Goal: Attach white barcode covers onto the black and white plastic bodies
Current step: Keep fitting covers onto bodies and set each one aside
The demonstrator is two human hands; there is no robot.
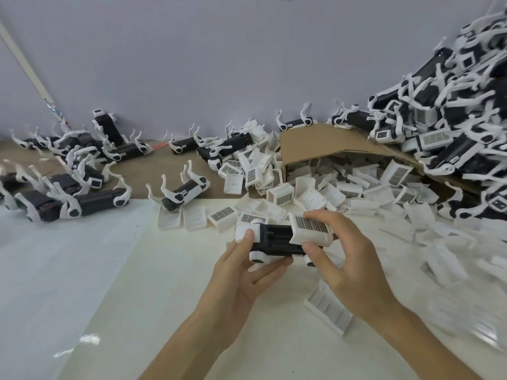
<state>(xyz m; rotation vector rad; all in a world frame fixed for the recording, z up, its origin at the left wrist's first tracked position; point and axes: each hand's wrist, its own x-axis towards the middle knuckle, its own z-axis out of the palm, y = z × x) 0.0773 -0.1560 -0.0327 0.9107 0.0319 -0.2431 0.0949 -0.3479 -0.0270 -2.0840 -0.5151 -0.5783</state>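
The left hand (pixel 241 272) grips the left end of a black and white body (pixel 277 238), thumb pressed on its white end cap and fingers curled beneath. The right hand (pixel 343 256) pinches a white barcode cover (pixel 311 227) between thumb and fingers; the cover sits on the body's right end, its printed code facing up. Body and cover are held between the two hands, just above the table (pixel 192 297). Loose covers (pixel 310 198) lie just beyond the fingertips, spilling from a cardboard box (pixel 301 144) farther back.
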